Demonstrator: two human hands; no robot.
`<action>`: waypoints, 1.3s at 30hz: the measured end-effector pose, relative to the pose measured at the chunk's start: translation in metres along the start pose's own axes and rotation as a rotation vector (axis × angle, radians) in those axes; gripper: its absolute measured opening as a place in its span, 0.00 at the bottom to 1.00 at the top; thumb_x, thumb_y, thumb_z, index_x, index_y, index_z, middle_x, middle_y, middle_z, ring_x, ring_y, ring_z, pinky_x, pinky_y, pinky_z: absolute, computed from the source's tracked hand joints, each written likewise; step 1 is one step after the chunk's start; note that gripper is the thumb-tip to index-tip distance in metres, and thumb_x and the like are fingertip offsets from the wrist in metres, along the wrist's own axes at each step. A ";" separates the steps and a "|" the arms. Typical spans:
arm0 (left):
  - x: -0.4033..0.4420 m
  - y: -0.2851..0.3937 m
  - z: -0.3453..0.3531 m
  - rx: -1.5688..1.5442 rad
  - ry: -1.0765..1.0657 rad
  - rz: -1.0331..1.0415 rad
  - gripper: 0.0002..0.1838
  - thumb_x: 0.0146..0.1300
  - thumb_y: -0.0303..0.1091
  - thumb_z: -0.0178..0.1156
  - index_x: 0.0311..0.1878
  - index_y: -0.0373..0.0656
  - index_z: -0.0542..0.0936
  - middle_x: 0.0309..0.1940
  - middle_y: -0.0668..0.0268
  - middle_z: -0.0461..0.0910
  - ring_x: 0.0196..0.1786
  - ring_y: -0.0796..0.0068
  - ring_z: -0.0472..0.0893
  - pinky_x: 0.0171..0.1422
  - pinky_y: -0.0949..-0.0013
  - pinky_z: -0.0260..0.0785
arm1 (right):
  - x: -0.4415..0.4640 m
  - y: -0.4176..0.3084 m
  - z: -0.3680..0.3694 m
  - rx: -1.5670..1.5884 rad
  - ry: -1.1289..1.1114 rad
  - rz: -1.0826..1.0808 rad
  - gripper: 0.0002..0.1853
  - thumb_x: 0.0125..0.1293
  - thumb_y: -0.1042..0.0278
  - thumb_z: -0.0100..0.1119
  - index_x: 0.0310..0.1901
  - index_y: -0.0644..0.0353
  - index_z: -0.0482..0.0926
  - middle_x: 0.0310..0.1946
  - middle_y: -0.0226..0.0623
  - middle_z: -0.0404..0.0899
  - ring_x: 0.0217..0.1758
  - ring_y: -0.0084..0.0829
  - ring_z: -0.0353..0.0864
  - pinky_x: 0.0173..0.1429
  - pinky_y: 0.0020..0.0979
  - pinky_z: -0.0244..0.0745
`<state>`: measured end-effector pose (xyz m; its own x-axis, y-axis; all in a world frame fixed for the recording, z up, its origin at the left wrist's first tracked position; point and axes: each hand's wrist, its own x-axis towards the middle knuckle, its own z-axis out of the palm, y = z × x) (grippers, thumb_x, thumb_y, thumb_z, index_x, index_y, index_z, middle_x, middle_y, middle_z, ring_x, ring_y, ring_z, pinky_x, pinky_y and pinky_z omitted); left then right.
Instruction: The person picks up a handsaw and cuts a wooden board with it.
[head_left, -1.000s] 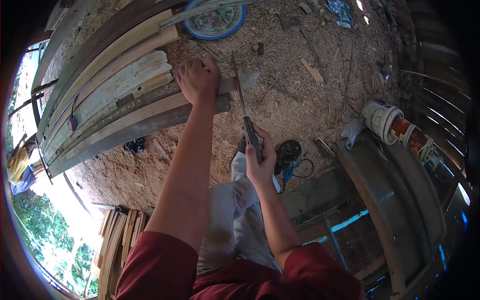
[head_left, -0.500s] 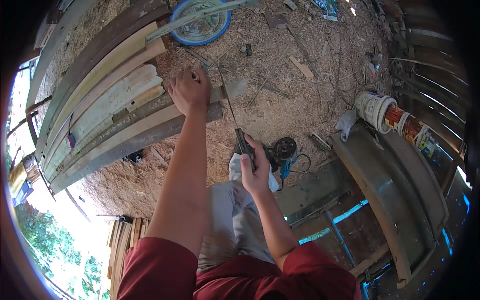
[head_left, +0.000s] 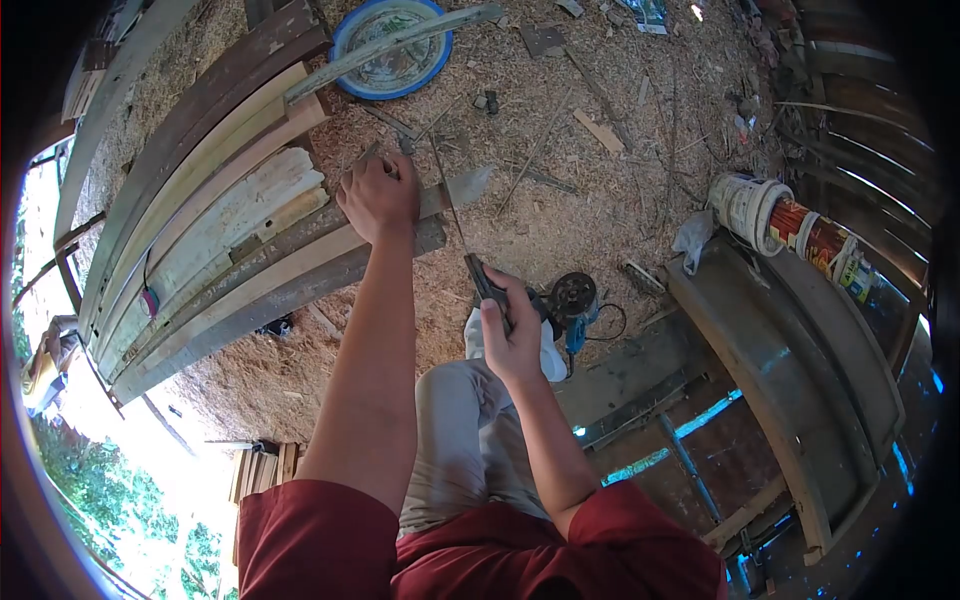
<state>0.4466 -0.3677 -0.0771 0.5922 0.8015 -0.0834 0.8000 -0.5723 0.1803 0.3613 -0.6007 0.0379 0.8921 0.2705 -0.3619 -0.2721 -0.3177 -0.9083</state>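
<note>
My right hand is wrapped round the dark handle of a handsaw. The saw's thin blade, seen nearly edge-on, slants up and left across a wooden board near its right end. On that same board, left of the blade, my left hand presses down with its fingers curled over it. The fingertips are partly hidden, and how deep the blade sits in the wood cannot be made out.
Several long planks lie side by side on the left. A blue-rimmed basin stands at the top with a strip of wood across it. A blue power tool lies right of my knee. Buckets and a curved wooden panel are farther right. Shavings cover the floor.
The view has shifted slightly. Both hands keep their grips, and the saw stays across the board with only a very small movement.
</note>
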 end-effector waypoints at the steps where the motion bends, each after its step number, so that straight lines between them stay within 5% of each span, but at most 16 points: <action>1: 0.000 0.002 -0.002 -0.010 -0.009 -0.006 0.23 0.74 0.53 0.56 0.40 0.42 0.90 0.51 0.56 0.89 0.61 0.50 0.83 0.73 0.46 0.69 | 0.001 -0.003 0.000 -0.019 -0.017 0.045 0.23 0.82 0.66 0.57 0.74 0.61 0.76 0.28 0.25 0.74 0.29 0.17 0.71 0.36 0.26 0.69; 21: 0.008 0.008 -0.014 0.000 -0.203 -0.039 0.27 0.75 0.56 0.53 0.47 0.49 0.96 0.53 0.52 0.92 0.64 0.50 0.85 0.84 0.48 0.61 | -0.003 -0.017 -0.003 0.025 0.024 0.058 0.21 0.80 0.69 0.59 0.71 0.59 0.78 0.24 0.29 0.75 0.24 0.18 0.69 0.31 0.28 0.66; 28: 0.007 0.004 -0.009 0.054 -0.235 -0.031 0.32 0.77 0.60 0.47 0.47 0.48 0.96 0.42 0.51 0.93 0.51 0.53 0.91 0.82 0.51 0.62 | 0.013 -0.024 0.004 0.072 -0.035 0.194 0.21 0.82 0.70 0.57 0.72 0.61 0.76 0.25 0.28 0.77 0.26 0.16 0.72 0.34 0.26 0.68; 31: 0.008 0.002 -0.004 0.055 -0.204 -0.019 0.33 0.77 0.61 0.46 0.45 0.48 0.96 0.42 0.52 0.93 0.51 0.52 0.91 0.80 0.51 0.63 | 0.001 -0.023 -0.003 0.076 0.012 0.081 0.20 0.82 0.69 0.57 0.72 0.60 0.76 0.26 0.32 0.80 0.27 0.17 0.75 0.35 0.27 0.70; 39: 0.010 0.005 -0.011 0.068 -0.264 -0.047 0.33 0.77 0.62 0.46 0.45 0.49 0.96 0.42 0.52 0.93 0.51 0.51 0.91 0.80 0.49 0.63 | 0.062 -0.047 0.010 -0.035 -0.138 0.277 0.24 0.79 0.67 0.60 0.73 0.59 0.75 0.30 0.42 0.85 0.28 0.26 0.81 0.37 0.31 0.74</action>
<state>0.4555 -0.3605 -0.0660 0.5517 0.7595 -0.3447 0.8266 -0.5531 0.1044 0.4257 -0.5596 0.0560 0.7275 0.2892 -0.6222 -0.4838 -0.4268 -0.7641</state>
